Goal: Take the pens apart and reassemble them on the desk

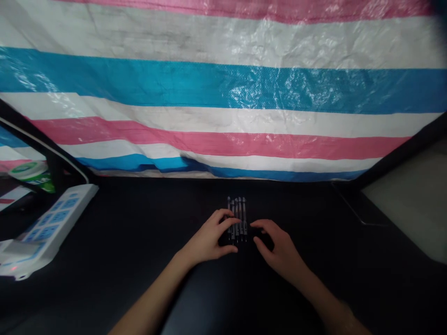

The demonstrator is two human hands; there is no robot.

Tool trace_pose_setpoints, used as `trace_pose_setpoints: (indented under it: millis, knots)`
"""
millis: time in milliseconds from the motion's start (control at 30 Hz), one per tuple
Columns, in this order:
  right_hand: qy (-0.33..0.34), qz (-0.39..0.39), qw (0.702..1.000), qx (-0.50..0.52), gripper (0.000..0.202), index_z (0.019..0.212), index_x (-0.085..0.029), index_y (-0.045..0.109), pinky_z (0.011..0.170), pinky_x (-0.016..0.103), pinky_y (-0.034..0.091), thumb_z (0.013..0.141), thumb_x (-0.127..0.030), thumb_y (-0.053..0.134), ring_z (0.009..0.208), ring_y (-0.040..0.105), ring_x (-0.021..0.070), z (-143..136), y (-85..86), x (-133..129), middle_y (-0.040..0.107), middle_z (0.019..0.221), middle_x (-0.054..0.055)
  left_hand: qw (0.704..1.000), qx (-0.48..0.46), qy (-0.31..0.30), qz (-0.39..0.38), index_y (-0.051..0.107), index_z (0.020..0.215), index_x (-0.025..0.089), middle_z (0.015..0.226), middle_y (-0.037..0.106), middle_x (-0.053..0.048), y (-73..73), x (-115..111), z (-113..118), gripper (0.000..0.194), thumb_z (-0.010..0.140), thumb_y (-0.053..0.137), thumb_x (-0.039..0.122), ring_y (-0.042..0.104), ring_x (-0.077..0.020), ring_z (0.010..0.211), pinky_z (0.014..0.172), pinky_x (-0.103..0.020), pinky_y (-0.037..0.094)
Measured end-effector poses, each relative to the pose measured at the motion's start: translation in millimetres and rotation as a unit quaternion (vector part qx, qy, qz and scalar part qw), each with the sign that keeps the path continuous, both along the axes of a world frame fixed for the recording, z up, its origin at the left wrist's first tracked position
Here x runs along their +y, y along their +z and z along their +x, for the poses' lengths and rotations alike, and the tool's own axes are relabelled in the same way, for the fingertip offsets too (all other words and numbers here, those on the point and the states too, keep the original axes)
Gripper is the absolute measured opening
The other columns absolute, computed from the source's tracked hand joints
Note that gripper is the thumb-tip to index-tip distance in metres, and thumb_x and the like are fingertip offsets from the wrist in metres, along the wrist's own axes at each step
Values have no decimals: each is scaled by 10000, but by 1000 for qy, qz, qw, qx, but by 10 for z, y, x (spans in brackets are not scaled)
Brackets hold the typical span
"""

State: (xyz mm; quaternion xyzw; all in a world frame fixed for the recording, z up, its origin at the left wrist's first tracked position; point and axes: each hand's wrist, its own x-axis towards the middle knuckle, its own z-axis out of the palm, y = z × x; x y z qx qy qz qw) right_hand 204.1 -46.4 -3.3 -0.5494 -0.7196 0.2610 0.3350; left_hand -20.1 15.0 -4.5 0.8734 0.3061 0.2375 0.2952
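Observation:
Several slim clear-and-dark pens (240, 216) lie side by side on the black tabletop, their tips pointing towards me. Across the left pens reaches my left hand (211, 235), its thumb well apart from its fingers and nothing gripped between them. Those fingers hide part of the leftmost pens; whether they touch them I cannot tell. Just right of the row is my right hand (277, 244), with curved fingers, a gap between thumb and forefinger, and no object in it.
On the left lies a white power strip (66, 218) with blue sockets and a small red light. Beyond the frame's left bar stands a green-and-white tub (33, 174). A striped plastic sheet (223, 83) hangs behind the black table (139, 209).

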Motion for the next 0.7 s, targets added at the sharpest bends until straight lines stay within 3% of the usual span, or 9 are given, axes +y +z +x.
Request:
trace_pose_setpoints:
  millis: [100, 267, 467, 700]
  knots:
    - [37, 25, 998, -47, 427, 1235, -227, 521, 1019, 447, 411, 819, -132, 508, 1181, 494, 237, 3, -8, -1, 549, 1244, 92, 1000, -10, -2, 13, 547, 1261, 277, 1228, 505, -113, -67, 9, 21, 550, 751, 722, 386, 498, -292, 1127, 963, -470, 430]
    - [69, 43, 990, -115, 533, 1342, -239, 456, 1050, 481, 380, 821, -136, 508, 1261, 430, 256, 18, -33, 3, 491, 1354, 95, 998, 10, 8, 58, 546, 1253, 240, 1141, 555, -106, -83, -42, 115, 479, 813, 658, 394, 536, -264, 1039, 894, -429, 477]
    - [46, 68, 988, -131, 415, 1256, -212, 519, 991, 459, 435, 847, -142, 499, 1140, 529, 238, 44, -38, 34, 597, 1209, 91, 993, 40, 18, 107, 552, 1203, 161, 1124, 572, -113, -102, -120, 266, 409, 854, 612, 367, 550, -244, 994, 861, -390, 508]
    - [5, 54, 992, -116, 284, 1117, -218, 567, 880, 407, 483, 872, -121, 462, 992, 581, 216, 82, 21, 68, 625, 1069, 69, 992, 37, 6, 121, 541, 1216, 175, 1155, 581, -110, -114, -200, 345, 386, 861, 615, 309, 555, -253, 1031, 873, -398, 522]
